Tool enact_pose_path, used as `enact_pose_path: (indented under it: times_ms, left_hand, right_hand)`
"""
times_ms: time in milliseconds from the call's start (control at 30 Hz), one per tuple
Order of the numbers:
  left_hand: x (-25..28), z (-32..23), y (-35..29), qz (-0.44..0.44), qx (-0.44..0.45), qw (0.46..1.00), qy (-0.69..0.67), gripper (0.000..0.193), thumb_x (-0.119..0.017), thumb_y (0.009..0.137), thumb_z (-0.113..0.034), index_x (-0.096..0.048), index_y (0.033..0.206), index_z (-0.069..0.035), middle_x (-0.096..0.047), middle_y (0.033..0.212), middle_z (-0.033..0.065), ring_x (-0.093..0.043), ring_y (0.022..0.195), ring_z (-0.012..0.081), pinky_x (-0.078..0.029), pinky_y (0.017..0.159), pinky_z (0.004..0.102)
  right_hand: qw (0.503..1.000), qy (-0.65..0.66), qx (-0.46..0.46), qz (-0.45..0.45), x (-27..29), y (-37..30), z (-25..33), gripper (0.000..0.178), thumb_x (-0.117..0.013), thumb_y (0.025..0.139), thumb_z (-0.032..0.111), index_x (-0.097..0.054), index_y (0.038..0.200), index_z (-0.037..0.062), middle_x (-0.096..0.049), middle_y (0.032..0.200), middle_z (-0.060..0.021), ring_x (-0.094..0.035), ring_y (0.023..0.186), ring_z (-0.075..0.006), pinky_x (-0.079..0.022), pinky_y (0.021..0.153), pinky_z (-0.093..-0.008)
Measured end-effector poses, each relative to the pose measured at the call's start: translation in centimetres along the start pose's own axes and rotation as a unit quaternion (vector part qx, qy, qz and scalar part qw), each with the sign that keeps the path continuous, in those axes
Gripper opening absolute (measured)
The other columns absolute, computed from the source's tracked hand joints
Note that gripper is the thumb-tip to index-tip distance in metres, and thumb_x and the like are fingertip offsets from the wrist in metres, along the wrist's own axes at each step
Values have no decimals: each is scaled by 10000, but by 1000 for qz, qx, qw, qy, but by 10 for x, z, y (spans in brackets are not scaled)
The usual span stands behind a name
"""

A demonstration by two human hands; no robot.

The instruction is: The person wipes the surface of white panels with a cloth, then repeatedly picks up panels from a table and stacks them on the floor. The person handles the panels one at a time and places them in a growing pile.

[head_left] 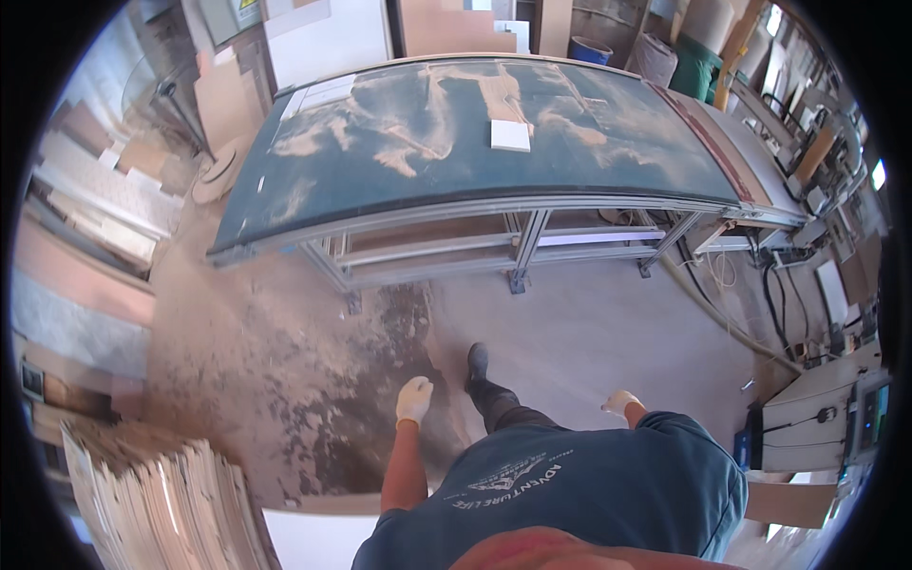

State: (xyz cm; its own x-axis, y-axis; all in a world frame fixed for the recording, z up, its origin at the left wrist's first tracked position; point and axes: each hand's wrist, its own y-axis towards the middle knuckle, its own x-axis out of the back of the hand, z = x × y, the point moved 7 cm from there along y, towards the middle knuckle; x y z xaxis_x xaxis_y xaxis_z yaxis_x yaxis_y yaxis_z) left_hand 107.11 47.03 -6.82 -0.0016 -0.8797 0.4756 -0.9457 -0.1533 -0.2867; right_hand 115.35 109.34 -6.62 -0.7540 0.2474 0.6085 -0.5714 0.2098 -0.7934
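Note:
My left hand [414, 400], in a whitish work glove, hangs over the floor with its fingers curled in; nothing shows in it. To the right, my right hand [623, 403] wears a similar glove and hangs beside my body. Its fingers appear partly extended and hold nothing that I can see. Both hands are well short of the long table [361, 180], which has a dark blue-green top and a metal frame. On that top lie a small white square panel [510, 140], streaks of pale dust, and a white board [320, 96] at the far left corner.
Stacked thin boards [171, 494] stand at the lower left, next to a white sheet [318, 537]. Hoses and cables [722, 313] run over the floor at right, near a grey control cabinet [807, 418]. A stand fan [204, 142] and a blue bin [591, 50] are beyond.

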Motion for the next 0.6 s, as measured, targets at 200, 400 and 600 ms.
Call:
enact_pose_path:
  times_ms: [200, 400, 600]
  left_hand:
    - [5, 9, 96, 138, -105, 963, 209, 212, -682, 844, -158, -747, 1031, -82, -748, 1001, 149, -691, 1014, 400, -552, 929, 452]
    - [94, 68, 120, 205, 149, 933, 255, 223, -625, 920, -233, -750, 1076, -135, -761, 1043, 103, -714, 1006, 315, -560, 861, 402]
    - [162, 60, 196, 331, 40, 794, 508, 242, -597, 961, -267, -749, 1119, -165, -771, 1040, 68, -737, 959, 274, -571, 816, 384]
  right_hand:
    - [947, 201, 47, -247, 233, 125, 155, 634, -745, 870, 381, -616, 1390, 43, -642, 1384, -216, -633, 1249, -395, -535, 1019, -488]
    - [865, 276, 176, -379, 524, 217, 327, 585, -750, 846, 353, -639, 1315, 21, -709, 1208, -239, -654, 1167, -429, -522, 976, -476]
    - [877, 236, 119, -402, 665, 305, 389, 608, -737, 868, 433, -650, 1342, 63, -690, 1298, -241, -660, 1215, -398, -522, 1004, -465]
